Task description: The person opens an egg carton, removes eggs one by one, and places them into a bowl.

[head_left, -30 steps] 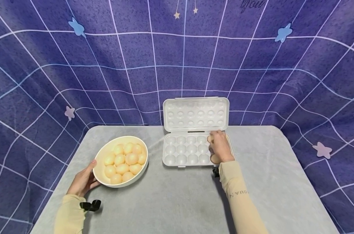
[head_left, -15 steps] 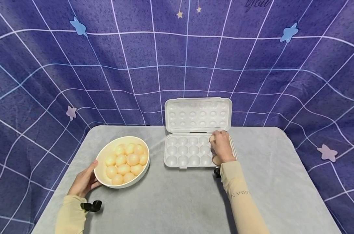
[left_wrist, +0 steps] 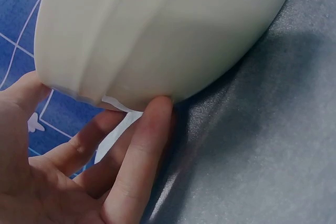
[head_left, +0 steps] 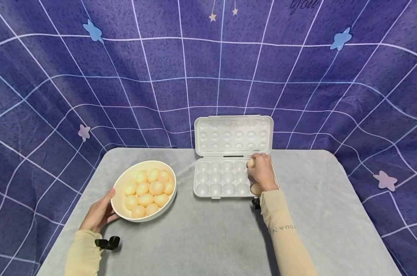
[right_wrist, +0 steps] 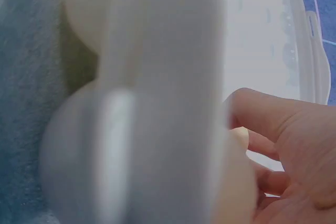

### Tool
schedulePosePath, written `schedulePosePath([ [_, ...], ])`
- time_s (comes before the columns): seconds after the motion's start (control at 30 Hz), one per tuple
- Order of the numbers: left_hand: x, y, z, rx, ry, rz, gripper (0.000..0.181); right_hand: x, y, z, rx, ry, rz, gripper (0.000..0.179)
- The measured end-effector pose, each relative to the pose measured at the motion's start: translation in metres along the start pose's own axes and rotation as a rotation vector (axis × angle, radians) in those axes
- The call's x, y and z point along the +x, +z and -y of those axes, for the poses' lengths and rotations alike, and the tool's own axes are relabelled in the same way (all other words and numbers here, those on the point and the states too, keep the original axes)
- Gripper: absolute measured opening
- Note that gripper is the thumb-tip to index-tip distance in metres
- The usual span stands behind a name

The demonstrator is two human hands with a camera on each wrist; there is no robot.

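On the left of the table stands a cream bowl point(head_left: 125, 174) heaped with pale eggs point(head_left: 146, 199), its opening tilted. My left hand point(head_left: 97, 212) grips its side, thumb at the rim and fingers under the lower wall, as the left wrist view shows close up. My right hand point(head_left: 263, 171) is over the right end of the white egg box point(head_left: 208, 196), its fingers holding an egg point(head_left: 251, 163) at the back right cup. Another egg point(head_left: 256, 189) sits in the front right cup, below the wrist. The hand hides the cup between.
The egg box's lid point(head_left: 233, 136) stands up at the back, leaning by the blue curtain point(head_left: 167, 96). Grey table surface point(head_left: 194, 234) lies between bowl and box. A wrist camera point(head_left: 107, 242) sits by the left sleeve.
The head view has shifted a little, so everything appears slightly farther right. Slightly more of the egg at my right fingertips shows. My left hand keeps its grip on the bowl.
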State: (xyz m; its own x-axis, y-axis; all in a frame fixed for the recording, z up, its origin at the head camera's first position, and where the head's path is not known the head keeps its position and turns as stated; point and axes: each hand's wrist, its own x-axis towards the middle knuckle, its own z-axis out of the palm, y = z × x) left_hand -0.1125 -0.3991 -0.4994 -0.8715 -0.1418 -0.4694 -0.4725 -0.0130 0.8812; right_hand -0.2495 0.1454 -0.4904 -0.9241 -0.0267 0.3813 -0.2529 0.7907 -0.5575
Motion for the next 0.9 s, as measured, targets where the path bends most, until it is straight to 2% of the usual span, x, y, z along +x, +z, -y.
schedulePosePath([
  [0.37, -0.001, 0.000, 0.001, -0.011, 0.015, -0.009, 0.091, -0.001, -0.008, 0.021, 0.038, 0.017, -0.014, 0.038],
  [0.5, 0.000, 0.000, 0.002, -0.006, 0.017, -0.002, 0.090, -0.002, -0.011, 0.032, 0.054, -0.005, -0.024, 0.042],
  [0.77, 0.000, 0.000, 0.002, 0.008, 0.008, 0.002, 0.090, -0.006, -0.012, 0.059, 0.118, -0.040, -0.040, 0.043],
  [0.9, -0.001, 0.000, 0.002, -0.004, 0.014, 0.011, 0.090, -0.009, -0.011, 0.077, 0.125, -0.052, -0.020, 0.044],
])
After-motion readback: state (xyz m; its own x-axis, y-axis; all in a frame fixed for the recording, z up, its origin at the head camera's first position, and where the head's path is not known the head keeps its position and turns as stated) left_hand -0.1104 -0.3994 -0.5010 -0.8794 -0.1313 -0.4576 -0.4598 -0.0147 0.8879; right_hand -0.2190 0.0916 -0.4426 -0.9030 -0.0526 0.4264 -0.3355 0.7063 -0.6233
